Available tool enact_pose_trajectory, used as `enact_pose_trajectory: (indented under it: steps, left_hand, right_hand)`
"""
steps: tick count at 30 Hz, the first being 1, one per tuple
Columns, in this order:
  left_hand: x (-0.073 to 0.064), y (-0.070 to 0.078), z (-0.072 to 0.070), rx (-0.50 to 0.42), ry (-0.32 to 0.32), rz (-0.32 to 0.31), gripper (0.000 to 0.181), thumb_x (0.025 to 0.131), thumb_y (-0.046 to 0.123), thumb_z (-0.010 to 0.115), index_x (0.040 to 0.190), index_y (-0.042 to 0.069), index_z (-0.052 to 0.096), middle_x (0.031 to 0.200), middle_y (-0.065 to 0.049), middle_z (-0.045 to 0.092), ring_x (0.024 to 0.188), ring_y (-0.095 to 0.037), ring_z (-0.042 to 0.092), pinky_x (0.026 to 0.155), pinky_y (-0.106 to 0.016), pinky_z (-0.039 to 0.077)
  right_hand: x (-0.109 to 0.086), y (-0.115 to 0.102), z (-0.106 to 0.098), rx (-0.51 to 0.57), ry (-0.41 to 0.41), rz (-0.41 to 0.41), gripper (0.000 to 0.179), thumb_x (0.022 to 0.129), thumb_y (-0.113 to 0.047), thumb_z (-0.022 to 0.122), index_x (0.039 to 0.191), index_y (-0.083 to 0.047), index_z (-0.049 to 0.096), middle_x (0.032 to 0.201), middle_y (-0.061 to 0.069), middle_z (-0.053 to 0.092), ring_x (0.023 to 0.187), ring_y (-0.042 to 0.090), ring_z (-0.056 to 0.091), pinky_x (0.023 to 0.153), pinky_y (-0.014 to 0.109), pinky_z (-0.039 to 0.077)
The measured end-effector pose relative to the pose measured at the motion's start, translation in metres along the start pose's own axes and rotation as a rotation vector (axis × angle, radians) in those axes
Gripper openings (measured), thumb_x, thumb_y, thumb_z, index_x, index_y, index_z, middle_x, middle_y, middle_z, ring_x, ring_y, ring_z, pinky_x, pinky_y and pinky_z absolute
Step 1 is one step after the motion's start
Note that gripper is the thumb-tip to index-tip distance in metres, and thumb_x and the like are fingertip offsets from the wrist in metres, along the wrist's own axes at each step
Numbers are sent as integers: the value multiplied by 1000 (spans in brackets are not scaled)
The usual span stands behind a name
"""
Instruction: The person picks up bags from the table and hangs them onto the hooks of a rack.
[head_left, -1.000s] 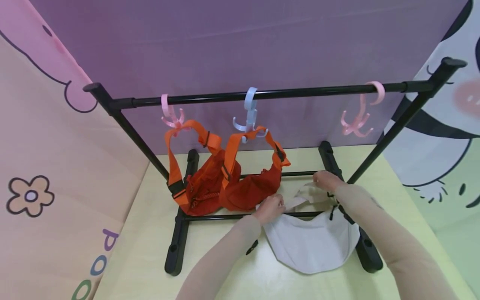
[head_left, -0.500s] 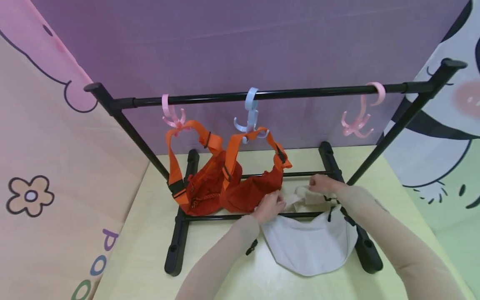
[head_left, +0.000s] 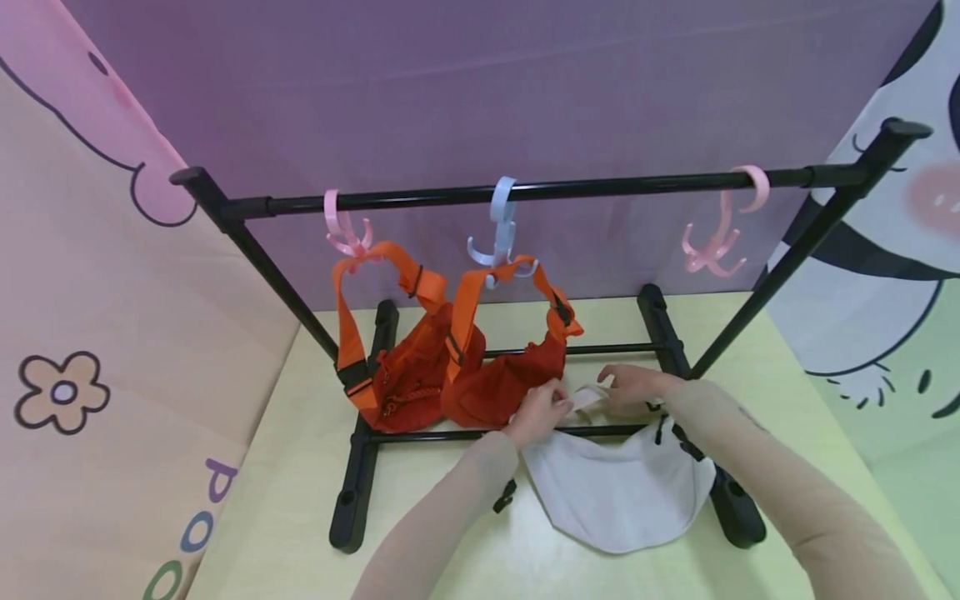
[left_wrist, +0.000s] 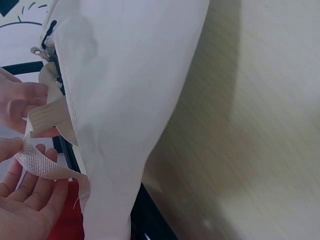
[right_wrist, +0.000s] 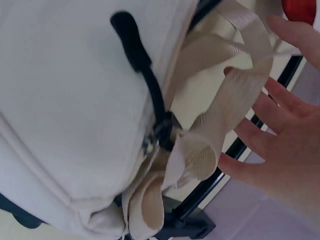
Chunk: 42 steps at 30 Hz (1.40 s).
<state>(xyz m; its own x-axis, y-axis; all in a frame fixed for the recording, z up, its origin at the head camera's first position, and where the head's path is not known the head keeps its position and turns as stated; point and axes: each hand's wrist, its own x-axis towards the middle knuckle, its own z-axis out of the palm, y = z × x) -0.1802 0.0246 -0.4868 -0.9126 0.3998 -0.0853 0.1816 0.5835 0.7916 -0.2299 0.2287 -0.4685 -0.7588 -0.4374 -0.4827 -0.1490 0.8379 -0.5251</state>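
A white waist bag (head_left: pixel 618 492) lies at the front right of a black rack, its curved body over the rack's front lower bar. My left hand (head_left: pixel 542 412) pinches the bag's cream webbing strap (left_wrist: pixel 42 162) between thumb and fingers, beside the red bag. My right hand (head_left: pixel 637 387) is just to the right, behind the white bag. In the right wrist view, its fingers (right_wrist: pixel 272 107) are spread and extend behind a loop of the strap, the thumb apart from them. A black zipper pull (right_wrist: pixel 132 42) hangs from the white bag. A black buckle (head_left: pixel 504 497) lies by my left forearm.
Two red waist bags hang by orange straps: one (head_left: pixel 408 387) from a pink hook (head_left: pixel 351 242), the other (head_left: pixel 502 387) from a blue hook (head_left: pixel 501 233). Another pink hook (head_left: pixel 716 246) hangs at right on the top bar (head_left: pixel 615 185). A purple wall stands behind.
My right hand has moved left along the strap, closer to my left hand. The left hand stays nearly in place, and the white bag has shifted slightly left.
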Motion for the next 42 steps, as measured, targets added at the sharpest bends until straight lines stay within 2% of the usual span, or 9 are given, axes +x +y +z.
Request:
enact_pose_trajectory:
  steps: [5,10,14,20,21,23,29,36,42]
  left_hand:
    - [-1,2,1,-14,10,-5,9,87,16,56,90,9,55,80,2,55,70,-9,48,62,-19,39]
    - [0,0,1,-42,11,-22,9,86,16,57,91,9,56,81,3,55,71,-8,48,63,-19,40]
    - [0,-2,1,-42,11,-17,9,86,15,57,92,8,56,81,2,55,70,-8,48,63,-19,40]
    - [-2,3,-1,-45,-10,-30,10,87,17,56,93,9,56,80,3,55,68,-8,48,61,-19,40]
    - [-2,3,-1,-48,-14,-33,10,87,18,56,93,10,56,79,3,55,68,-7,48,60,-18,40]
    - [-2,4,-2,-52,-15,-29,9,88,18,56,92,10,56,79,3,54,67,-8,48,59,-18,40]
    - [0,4,-1,-60,-16,-41,9,88,18,56,92,10,55,77,4,54,66,-8,47,58,-18,38]
    - [-1,3,-1,-82,-5,-38,8,87,16,57,91,10,56,80,2,57,68,-8,49,61,-19,41]
    - [1,2,-3,-83,-24,-47,8,87,16,57,91,9,56,81,1,58,69,-8,50,62,-19,42]
  right_hand:
    - [6,2,6,-94,79,-77,39,74,-14,62,107,7,54,90,11,60,75,17,54,66,31,44]
    - [6,1,6,-223,182,-248,17,80,-5,55,89,5,64,84,12,64,74,20,58,66,33,47]
    - [1,-4,3,-211,200,-320,13,79,2,54,82,2,66,80,9,65,74,19,59,66,32,47]
    - [2,-5,2,-122,67,-246,21,74,-3,61,94,2,64,84,10,64,75,19,59,68,34,47]
    - [12,8,5,-101,51,-279,23,75,-8,62,97,0,63,84,9,64,75,17,59,66,32,47]
    - [15,10,7,-88,15,-255,29,74,-10,64,102,0,62,87,9,63,77,18,59,66,32,47]
    - [7,-7,14,-89,31,-99,37,71,-5,61,108,3,58,90,10,60,72,16,53,61,30,44]
    - [10,-6,17,-185,145,-232,10,75,-2,56,75,0,66,64,-1,55,56,9,43,56,25,39]
    - [3,-9,13,-203,233,-316,11,73,1,56,63,-4,59,57,-5,47,52,8,36,52,23,34]
